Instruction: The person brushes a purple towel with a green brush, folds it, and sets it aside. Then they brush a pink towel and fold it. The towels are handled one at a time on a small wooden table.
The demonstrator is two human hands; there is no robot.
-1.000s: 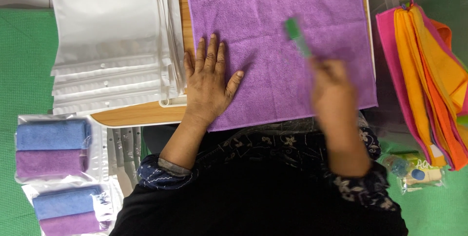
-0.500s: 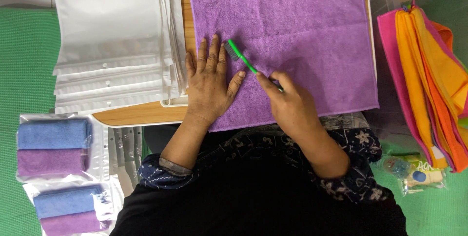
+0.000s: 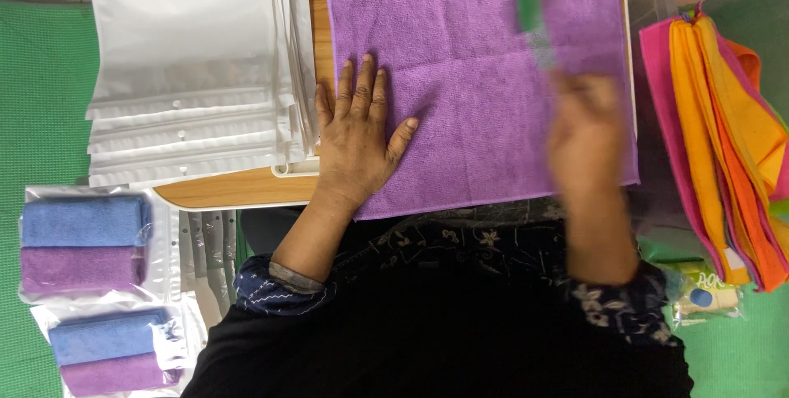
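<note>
The left hand point(image 3: 357, 139) lies flat, palm down, on the near left part of the purple cloth point(image 3: 477, 61), fingers spread and pointing away from the body, thumb angled out to the right. It grips nothing; it only presses the cloth against the wooden board point(image 3: 238, 188) beneath. Just left of its little finger sits the stack of white zip bags point(image 3: 189, 69), close to the hand but not under it.

The right hand point(image 3: 588, 139) is raised over the right side of the cloth and badly blurred by motion. It appears to be closed around the lower end of a green stick-like tool point(image 3: 532, 24), though the fingers themselves cannot be made out. The tool's green tip stands beyond the knuckles, above the far right part of the cloth. Just right of this hand lies the pile of pink and orange cloths point(image 3: 723, 143).

Half a second ago the right hand was low and near the left thumb, with the tool slanting toward the left hand's fingertips. It has since swung out to the right and away from the body, and the tool now points nearly straight ahead. The left hand has not shifted, and the cloth lies as it did.
</note>
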